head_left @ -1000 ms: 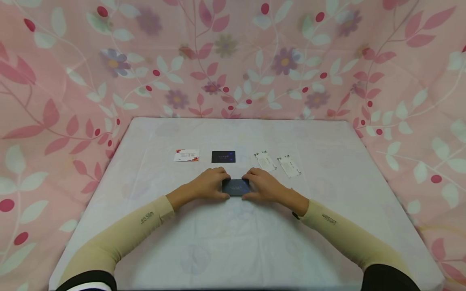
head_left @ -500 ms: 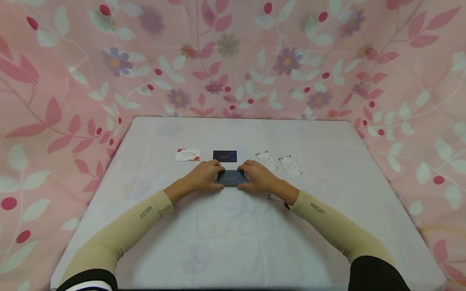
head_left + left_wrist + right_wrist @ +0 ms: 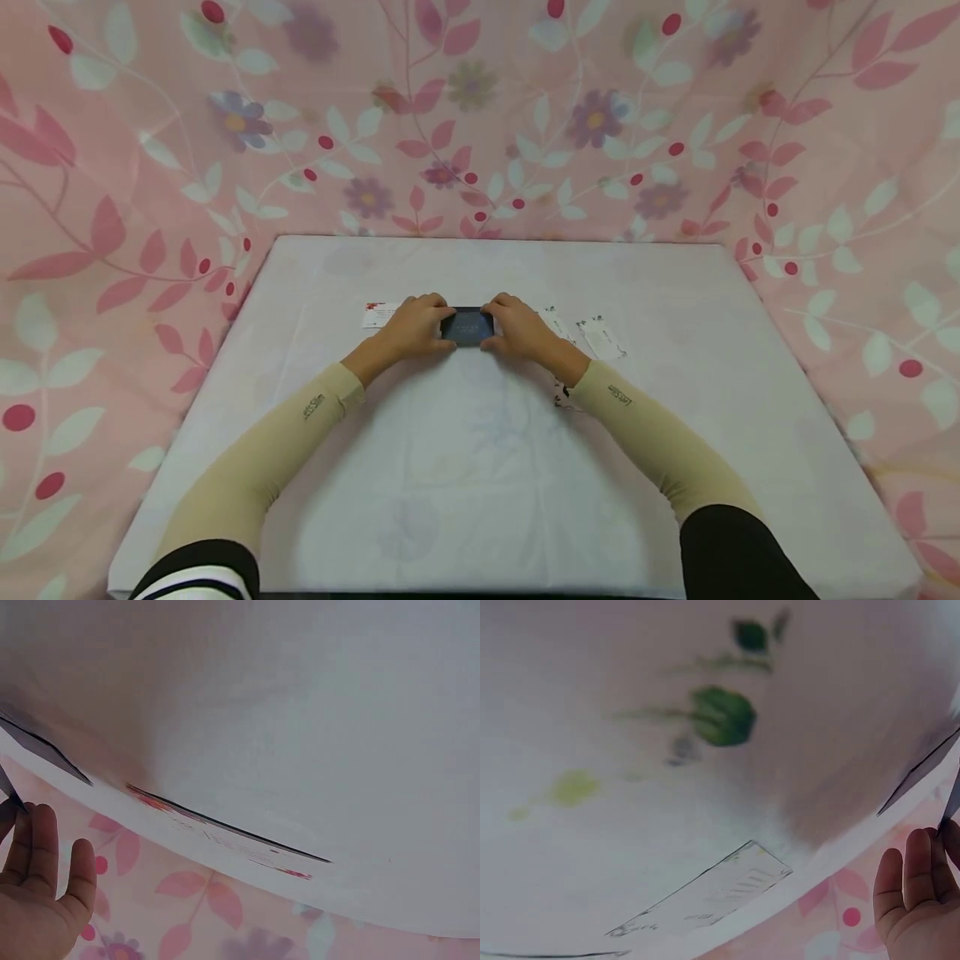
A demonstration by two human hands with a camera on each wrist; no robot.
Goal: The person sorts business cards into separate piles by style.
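Observation:
A dark blue business card [image 3: 468, 327] is held level in both hands. My left hand [image 3: 416, 327] pinches its left end between thumb and fingers, and my right hand [image 3: 521, 329] pinches the right end. In the left wrist view, a second dark card [image 3: 45, 750] lies on the white cloth, apart from the held one; the head view hides it behind the held card. A white card with red flowers [image 3: 379, 314] lies just left of my left hand, partly covered by it.
Right of my right hand lies a white card with a leafy border [image 3: 602, 337]. A similar card [image 3: 555, 321] is partly behind that hand. Another card [image 3: 567, 402] peeks out under the right wrist. A pink floral curtain [image 3: 480, 117] hangs behind the white-covered table [image 3: 465, 500].
Both hands have moved away from the body with the dark card, from in front of the second dark card to over it in the head view. The other cards have stayed put.

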